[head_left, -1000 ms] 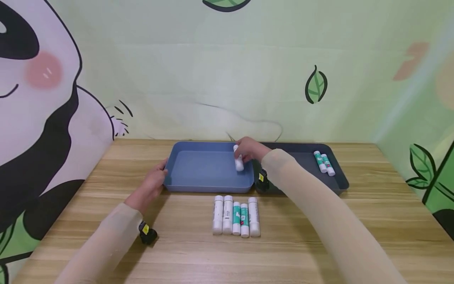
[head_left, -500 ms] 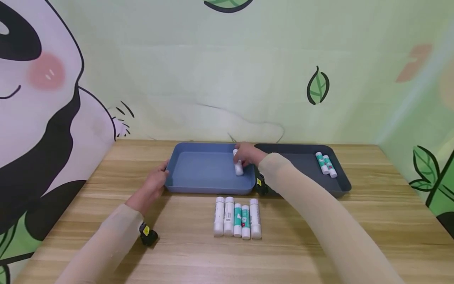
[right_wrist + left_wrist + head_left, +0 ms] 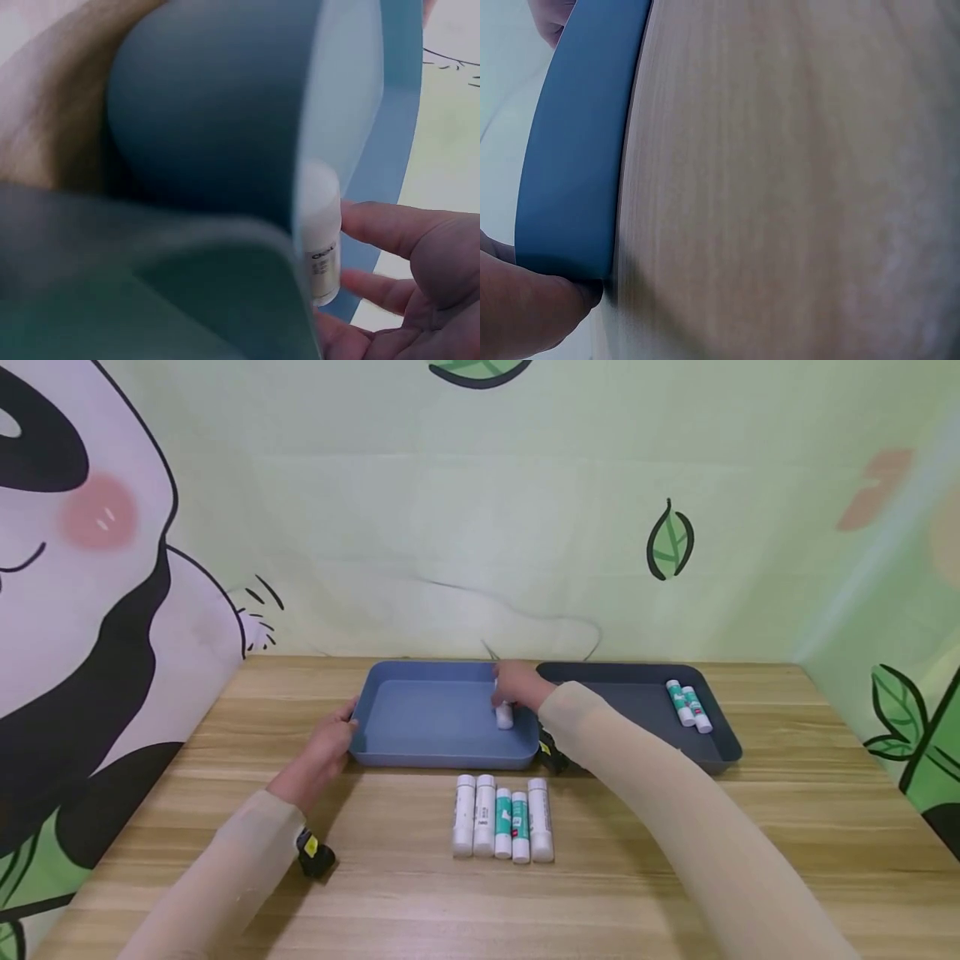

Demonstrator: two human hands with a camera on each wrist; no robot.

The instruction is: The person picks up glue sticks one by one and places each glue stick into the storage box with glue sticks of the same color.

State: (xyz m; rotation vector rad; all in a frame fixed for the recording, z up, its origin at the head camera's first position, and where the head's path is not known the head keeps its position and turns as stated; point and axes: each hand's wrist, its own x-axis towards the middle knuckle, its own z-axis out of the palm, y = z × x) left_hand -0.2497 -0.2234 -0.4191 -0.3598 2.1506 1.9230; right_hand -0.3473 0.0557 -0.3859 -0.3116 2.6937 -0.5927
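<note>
In the head view, my right hand (image 3: 519,685) is over the right end of the blue tray (image 3: 420,756) and holds a white glue stick (image 3: 505,718) low inside it. In the right wrist view the thumb and fingers are on one side of that glue stick (image 3: 321,217), and the tray wall hides part of it. My left hand (image 3: 330,739) grips the left end of the same tray, its thumb at the corner in the left wrist view. In front of the trays, several glue sticks (image 3: 483,818) lie side by side, some white and larger, two smaller with green labels.
A dark grey tray (image 3: 622,675) stands against the blue tray's right side, with two green-labelled glue sticks (image 3: 688,706) at its right end. The wooden table (image 3: 375,893) ends at a printed wall cloth (image 3: 375,527) behind the trays.
My right hand has come down a little with the white glue stick, deeper into the blue tray. The left hand stays at the tray's left end.
</note>
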